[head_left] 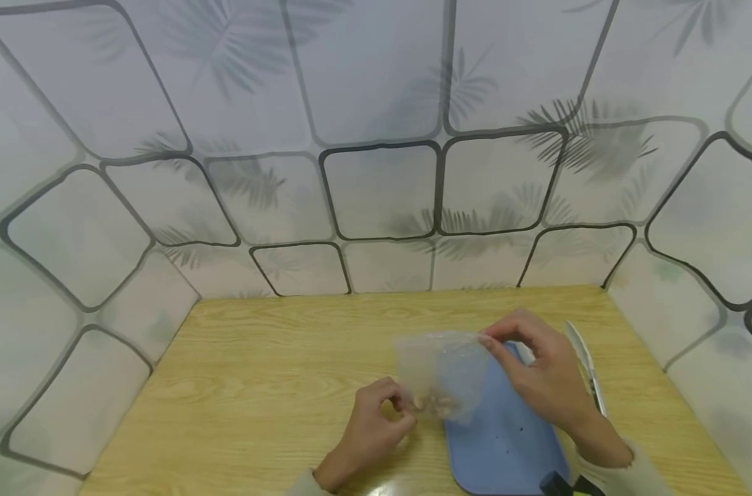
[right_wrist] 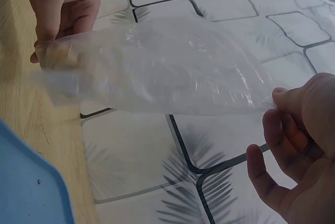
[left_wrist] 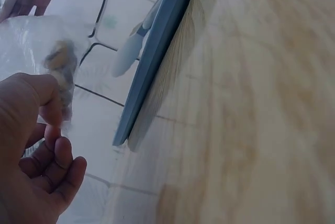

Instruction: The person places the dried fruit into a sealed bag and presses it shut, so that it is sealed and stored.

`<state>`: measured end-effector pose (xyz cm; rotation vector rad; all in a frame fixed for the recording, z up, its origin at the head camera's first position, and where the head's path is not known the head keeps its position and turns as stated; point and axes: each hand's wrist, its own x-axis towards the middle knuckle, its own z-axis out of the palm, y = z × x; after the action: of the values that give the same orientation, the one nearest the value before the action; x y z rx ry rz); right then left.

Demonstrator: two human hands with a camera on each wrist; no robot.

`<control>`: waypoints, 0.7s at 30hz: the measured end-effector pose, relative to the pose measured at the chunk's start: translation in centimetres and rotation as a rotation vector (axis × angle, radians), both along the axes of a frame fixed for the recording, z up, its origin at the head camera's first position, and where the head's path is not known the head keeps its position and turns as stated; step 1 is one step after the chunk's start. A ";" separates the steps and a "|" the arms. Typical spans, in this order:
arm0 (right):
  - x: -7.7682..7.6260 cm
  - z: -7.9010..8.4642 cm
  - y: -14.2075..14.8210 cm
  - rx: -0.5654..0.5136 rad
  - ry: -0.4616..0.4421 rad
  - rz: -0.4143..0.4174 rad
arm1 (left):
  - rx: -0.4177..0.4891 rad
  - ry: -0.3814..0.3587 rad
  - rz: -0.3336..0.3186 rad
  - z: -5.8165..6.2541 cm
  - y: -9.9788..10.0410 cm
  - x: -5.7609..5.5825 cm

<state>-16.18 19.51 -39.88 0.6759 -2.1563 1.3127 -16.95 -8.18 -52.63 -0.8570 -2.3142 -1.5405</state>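
A clear plastic bag [head_left: 440, 372] is stretched between both hands, above the left edge of a blue tray [head_left: 506, 455]. Small brownish pieces [head_left: 434, 401] are gathered in its lower part; what they are is too blurred to tell. My left hand [head_left: 376, 417] pinches the bag's lower left corner between thumb and index finger. With thumb and fingertip, my right hand [head_left: 540, 372] pinches the upper right corner. In the right wrist view the bag [right_wrist: 172, 67] spans the gap between the hands, its pieces near the left hand [right_wrist: 65, 4].
A knife [head_left: 585, 362] with a pale blade lies to the right of the tray. A few dark specks dot the tray's surface. The wood-grain table [head_left: 258, 386] extends left of the hands, and patterned walls [head_left: 382, 193] close off its back and sides.
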 end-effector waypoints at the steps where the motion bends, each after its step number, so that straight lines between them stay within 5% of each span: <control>1: 0.0 0.0 0.0 0.002 0.007 -0.001 | -0.017 -0.011 0.009 0.1 -0.1 0.0; 8: -0.1 0.0 -0.4 -0.022 -0.007 0.046 | -0.089 -0.109 -0.001 0.6 -0.6 -0.1; 14: 0.2 -0.3 -0.6 -0.047 -0.042 0.084 | -0.144 -0.070 -0.026 1.5 -0.6 0.0; 21: 0.4 -1.1 -0.7 -0.058 -0.041 0.105 | 0.010 0.014 0.045 3.9 -0.6 0.4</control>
<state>-15.80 18.80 -41.01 0.7540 -2.1315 1.4494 -16.58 -8.79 -48.73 -0.8047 -2.2985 -1.5216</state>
